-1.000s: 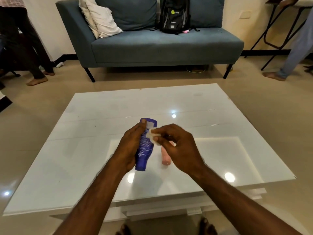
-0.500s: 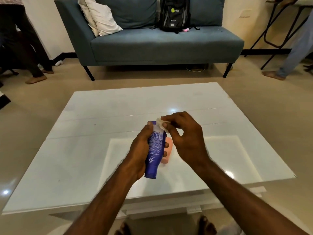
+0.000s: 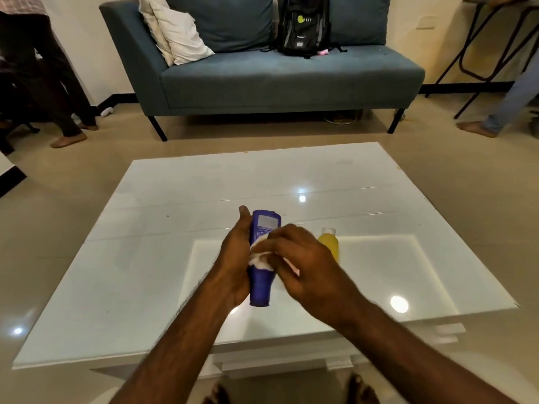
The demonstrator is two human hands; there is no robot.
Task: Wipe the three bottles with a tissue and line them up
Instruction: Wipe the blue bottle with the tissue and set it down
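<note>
My left hand (image 3: 236, 258) is wrapped around the blue bottle (image 3: 262, 255), held above the white table (image 3: 145, 258). My right hand (image 3: 303, 266) pinches the tissue (image 3: 259, 259) against the blue bottle's front. The yellow bottle (image 3: 329, 244) stands just right of the blue bottle.

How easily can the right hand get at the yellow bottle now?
Probably easily. The yellow bottle lies on the table just beyond the right hand, nothing between them. But that hand holds the tissue against the blue bottle, so it is busy.
</note>
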